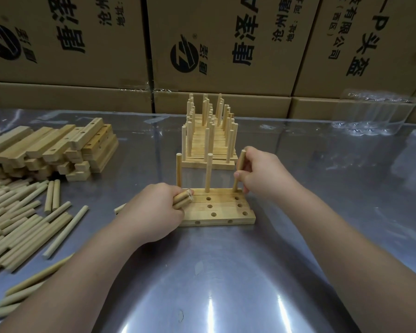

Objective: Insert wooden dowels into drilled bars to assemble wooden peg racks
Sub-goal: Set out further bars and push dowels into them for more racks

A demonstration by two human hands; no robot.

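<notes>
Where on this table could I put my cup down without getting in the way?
Bare table lies right of the right hand, up to the clear plastic packs, and in the near strip between the forearms. The left is crowded with loose dowels and stacked bars; finished racks fill the middle back.

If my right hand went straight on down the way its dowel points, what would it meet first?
The farthest bar. The right hand grips a tilted dowel whose lower end is at that bar's right-end hole, so it would likely seat there; how deep it sits is unclear.
</notes>
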